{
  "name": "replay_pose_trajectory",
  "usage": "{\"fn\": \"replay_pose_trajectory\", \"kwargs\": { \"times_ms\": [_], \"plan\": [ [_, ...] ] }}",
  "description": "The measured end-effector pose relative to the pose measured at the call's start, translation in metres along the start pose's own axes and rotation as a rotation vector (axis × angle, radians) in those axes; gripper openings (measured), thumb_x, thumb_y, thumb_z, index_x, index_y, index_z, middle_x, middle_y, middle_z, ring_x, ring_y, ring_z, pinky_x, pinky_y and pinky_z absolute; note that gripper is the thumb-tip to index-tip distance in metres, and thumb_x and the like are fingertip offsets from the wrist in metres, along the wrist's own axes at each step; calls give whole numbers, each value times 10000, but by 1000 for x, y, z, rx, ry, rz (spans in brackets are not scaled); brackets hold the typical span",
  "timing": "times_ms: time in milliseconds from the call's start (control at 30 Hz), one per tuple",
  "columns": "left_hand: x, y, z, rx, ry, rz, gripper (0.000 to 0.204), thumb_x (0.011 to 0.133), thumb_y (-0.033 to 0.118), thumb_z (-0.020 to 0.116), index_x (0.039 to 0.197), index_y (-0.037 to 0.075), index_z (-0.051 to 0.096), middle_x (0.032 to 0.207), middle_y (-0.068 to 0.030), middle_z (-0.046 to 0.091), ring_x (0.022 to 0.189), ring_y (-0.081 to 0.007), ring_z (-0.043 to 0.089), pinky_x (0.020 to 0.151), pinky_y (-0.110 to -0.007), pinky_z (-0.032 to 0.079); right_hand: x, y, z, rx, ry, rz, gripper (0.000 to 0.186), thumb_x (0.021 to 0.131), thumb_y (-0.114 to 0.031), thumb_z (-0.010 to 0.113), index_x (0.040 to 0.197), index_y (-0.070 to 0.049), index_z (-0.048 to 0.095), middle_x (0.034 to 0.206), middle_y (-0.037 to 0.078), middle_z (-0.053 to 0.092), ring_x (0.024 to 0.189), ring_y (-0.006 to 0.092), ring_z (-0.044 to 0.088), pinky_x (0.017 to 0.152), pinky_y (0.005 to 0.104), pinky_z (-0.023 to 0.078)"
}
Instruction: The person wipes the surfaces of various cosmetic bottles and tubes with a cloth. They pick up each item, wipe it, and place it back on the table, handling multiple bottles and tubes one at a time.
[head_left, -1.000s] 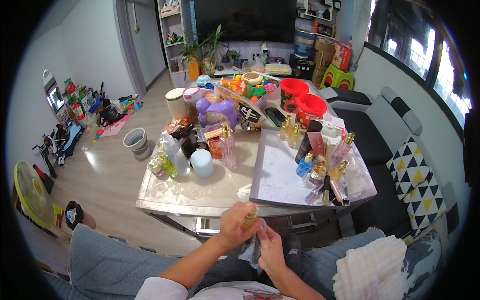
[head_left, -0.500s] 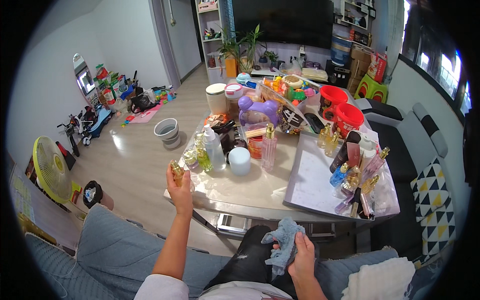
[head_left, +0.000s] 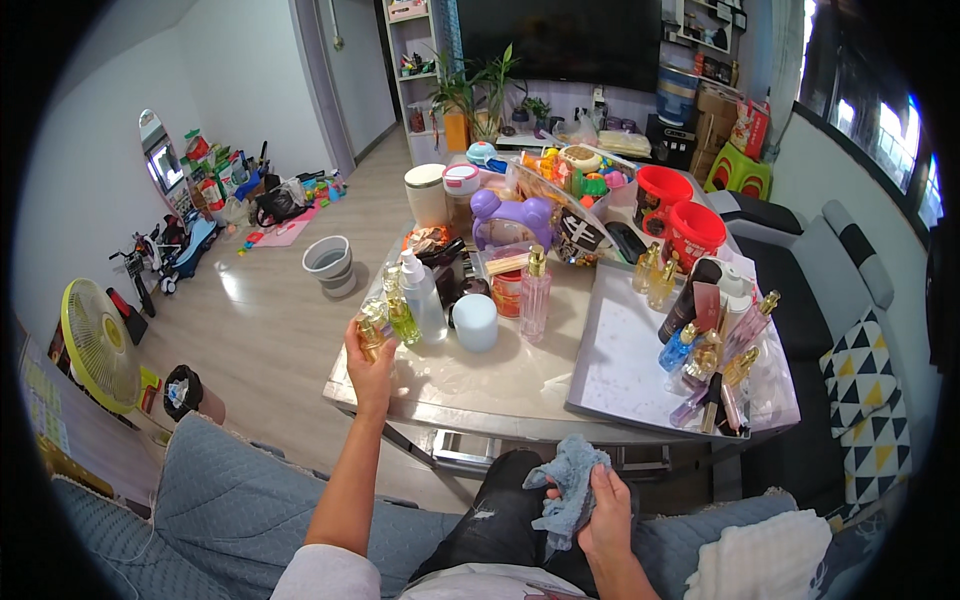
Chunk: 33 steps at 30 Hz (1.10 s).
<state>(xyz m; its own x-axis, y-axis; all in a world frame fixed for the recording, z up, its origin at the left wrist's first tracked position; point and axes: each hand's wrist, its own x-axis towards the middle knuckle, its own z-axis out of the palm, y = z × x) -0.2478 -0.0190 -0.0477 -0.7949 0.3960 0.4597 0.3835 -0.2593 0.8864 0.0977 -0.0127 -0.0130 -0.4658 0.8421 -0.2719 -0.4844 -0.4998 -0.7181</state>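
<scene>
At the table's left edge my left hand (head_left: 371,380) is closed around a small perfume bottle with a gold cap (head_left: 370,335); my fingers hide most of its body. Just beyond it stand a yellow-green perfume bottle (head_left: 403,322) and a clear spray bottle with a white top (head_left: 424,300). Over my lap, in front of the table, my right hand (head_left: 606,515) grips a crumpled grey-blue cloth (head_left: 566,490). A white-lidded jar (head_left: 475,323) and a tall pink perfume bottle (head_left: 535,300) stand mid-table.
A shallow tray (head_left: 610,345) on the right holds several perfume bottles and cosmetics. Behind are a purple bear-shaped item (head_left: 512,222), a toy-filled bin (head_left: 580,190) and two red buckets (head_left: 695,235). A grey bucket (head_left: 332,265) and a yellow-green fan (head_left: 98,340) stand left of the table.
My left hand has moved slightly right and inward over the table edge, carrying the gold-capped bottle closer to the other bottles. My right hand and the cloth look nearly still.
</scene>
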Motion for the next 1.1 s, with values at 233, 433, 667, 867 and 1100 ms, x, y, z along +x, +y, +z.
{"fn": "replay_pose_trajectory", "kwargs": {
  "times_ms": [233,433,667,867,1100],
  "plan": [
    [-2,6,-7,205,-119,-31,669,726,-12,659,1319,38,354,1213,-140,489,1098,-239,501,924,-317,407,4,0,1,-15,28,-21,331,963,-218,412,1107,65,503,908,210,636,689,257,638,635,350,540],
    [-11,3,-29,453,-234,110,741,691,-5,666,1350,51,332,1219,-141,446,1072,-286,486,928,-353,388,4,-2,-3,13,16,13,319,965,-192,408,1133,66,491,929,206,631,710,255,630,633,341,535],
    [-11,0,-36,493,-192,59,702,663,-5,707,1294,33,403,1054,-121,471,924,-266,516,805,-344,451,3,-1,-4,9,19,11,319,967,-189,401,1138,66,488,924,211,629,702,253,628,619,342,530],
    [-6,-10,-24,443,-61,113,597,665,-8,711,1214,28,478,1060,-122,498,888,-236,540,745,-322,482,1,0,-5,3,32,6,327,969,-201,397,1136,66,487,922,215,630,695,255,631,615,343,532],
    [-6,-1,-14,510,-16,78,533,680,-27,697,1173,20,499,986,-106,557,835,-215,577,725,-307,505,0,2,-10,13,19,5,331,971,-208,395,1137,64,485,924,216,632,692,258,634,618,342,534]
  ]
}}
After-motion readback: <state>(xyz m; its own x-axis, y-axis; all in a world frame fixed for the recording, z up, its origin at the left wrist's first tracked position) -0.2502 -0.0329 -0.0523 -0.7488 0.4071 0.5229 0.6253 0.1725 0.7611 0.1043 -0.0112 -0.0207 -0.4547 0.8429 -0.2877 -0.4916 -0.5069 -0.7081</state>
